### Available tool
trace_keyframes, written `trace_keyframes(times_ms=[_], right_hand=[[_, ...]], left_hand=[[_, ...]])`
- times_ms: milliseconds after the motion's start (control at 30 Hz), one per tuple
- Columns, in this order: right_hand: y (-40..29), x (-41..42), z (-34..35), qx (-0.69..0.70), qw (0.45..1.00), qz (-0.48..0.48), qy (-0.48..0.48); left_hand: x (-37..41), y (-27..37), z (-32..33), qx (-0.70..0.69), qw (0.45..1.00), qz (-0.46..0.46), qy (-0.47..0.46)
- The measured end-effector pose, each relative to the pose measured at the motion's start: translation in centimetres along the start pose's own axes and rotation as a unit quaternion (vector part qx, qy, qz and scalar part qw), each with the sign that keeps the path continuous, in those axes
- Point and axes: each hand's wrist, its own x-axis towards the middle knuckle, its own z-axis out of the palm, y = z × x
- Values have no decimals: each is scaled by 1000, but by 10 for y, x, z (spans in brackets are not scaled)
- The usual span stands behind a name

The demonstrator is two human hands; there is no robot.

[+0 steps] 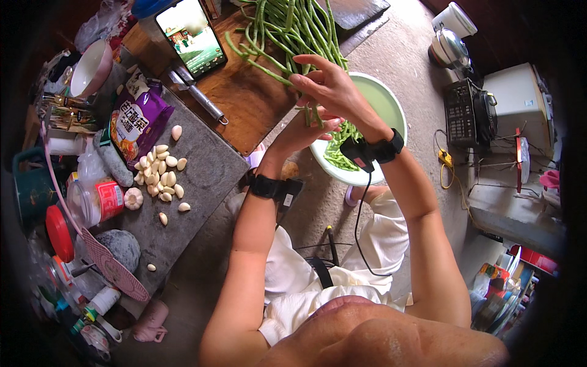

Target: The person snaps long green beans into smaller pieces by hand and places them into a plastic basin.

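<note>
Long green beans (293, 27) lie in a heap over the edge of a brown wooden board (257, 105). My right hand (328, 87) is at the near end of the heap, its thumb and fingers closed on a long bean. Just below it, my left hand (307, 130) holds short bean pieces (314, 115) between thumb and fingers, palm turned up. Beneath and to the right of both hands stands a pale green basin (399, 101), with cut bean pieces (341, 147) inside. Part of the basin is hidden by my right wrist and its strapped device.
On the grey slab (206, 156) at left lie peeled garlic cloves (160, 172), a garlic bulb (133, 198) and a purple noodle packet (137, 114). A metal peeler (206, 103) and a lit phone (191, 39) are on the board. A cable hangs from my right wrist.
</note>
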Motion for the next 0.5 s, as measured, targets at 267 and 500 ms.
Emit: trace_keyframes(times_ms=[267, 500], right_hand=[[-2, 20, -31, -354, 909, -147, 166], [2, 43, -28, -444, 885, -51, 130]], left_hand=[[-6, 4, -4, -39, 998, -54, -12], [-11, 14, -4, -61, 997, -41, -34]])
